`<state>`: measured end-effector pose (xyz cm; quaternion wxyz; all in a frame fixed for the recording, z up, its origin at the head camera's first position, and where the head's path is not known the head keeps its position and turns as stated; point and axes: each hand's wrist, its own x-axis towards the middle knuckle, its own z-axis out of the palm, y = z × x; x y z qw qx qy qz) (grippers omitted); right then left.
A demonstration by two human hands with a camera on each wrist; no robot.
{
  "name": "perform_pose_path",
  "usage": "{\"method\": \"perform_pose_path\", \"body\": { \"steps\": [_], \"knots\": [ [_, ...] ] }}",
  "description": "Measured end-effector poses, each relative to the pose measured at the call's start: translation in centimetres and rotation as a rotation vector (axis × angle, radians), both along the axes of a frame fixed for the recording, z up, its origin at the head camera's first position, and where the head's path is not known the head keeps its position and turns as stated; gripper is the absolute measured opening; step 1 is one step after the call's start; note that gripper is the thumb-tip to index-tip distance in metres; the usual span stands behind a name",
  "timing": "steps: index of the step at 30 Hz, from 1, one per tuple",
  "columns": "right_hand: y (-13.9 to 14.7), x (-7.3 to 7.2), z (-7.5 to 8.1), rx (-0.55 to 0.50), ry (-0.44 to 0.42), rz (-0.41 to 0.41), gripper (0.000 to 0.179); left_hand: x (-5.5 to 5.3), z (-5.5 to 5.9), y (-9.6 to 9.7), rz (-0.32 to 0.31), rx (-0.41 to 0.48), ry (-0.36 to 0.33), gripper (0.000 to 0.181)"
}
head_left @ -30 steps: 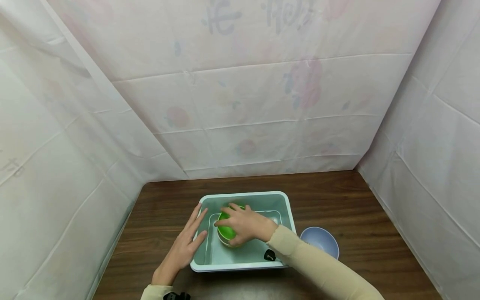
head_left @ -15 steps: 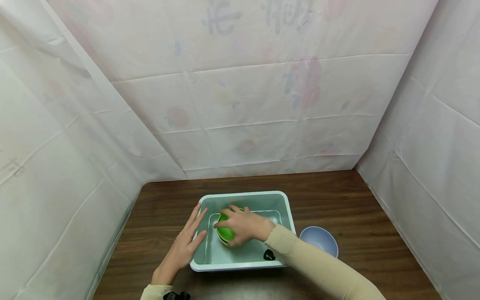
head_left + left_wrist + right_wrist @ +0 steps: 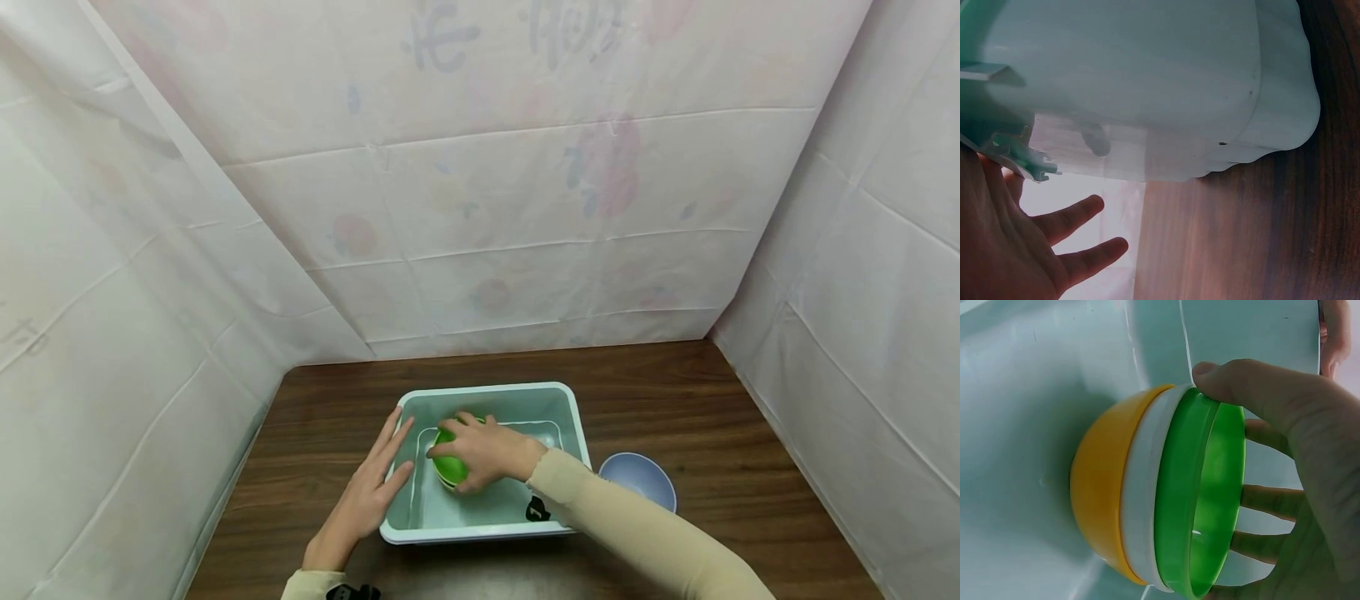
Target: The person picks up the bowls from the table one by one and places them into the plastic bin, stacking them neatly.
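Note:
A green bowl point(image 3: 1172, 494) sits at the top of a stack in the pale green basin point(image 3: 480, 532). Below it are a white bowl point(image 3: 1142, 487) and an orange bowl point(image 3: 1100, 487), nested together in the right wrist view. My right hand point(image 3: 487, 452) spans the green bowl, thumb on one side of its rim and fingers at the opposite side. At the basin's left rim, my left hand point(image 3: 363, 496) lies with fingers spread and nearly straight. The left wrist view shows this hand point(image 3: 1013, 237) beside the basin's outer wall point(image 3: 1147, 81).
A blue bowl point(image 3: 639, 482) stands on the wooden table point(image 3: 645, 400) to the right of the basin, partly behind the right sleeve point(image 3: 637, 533). White cloth sheets point(image 3: 510, 292) enclose the table's back and sides.
My right hand has shifted slightly left and down with the green bowl, which sits lower in the stack now. My left hand stays at the basin's rim.

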<state>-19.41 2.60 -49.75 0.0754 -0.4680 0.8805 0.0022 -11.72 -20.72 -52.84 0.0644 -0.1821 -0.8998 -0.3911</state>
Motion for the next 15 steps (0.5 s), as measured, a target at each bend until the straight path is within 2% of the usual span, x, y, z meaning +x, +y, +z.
{"method": "perform_pose_path", "body": {
  "steps": [15],
  "knots": [
    [-0.25,-0.12,-0.25,0.035,-0.018,0.002,0.063,-0.02,-0.06,0.04,0.0,-0.01,0.011,0.058]
  ]
}}
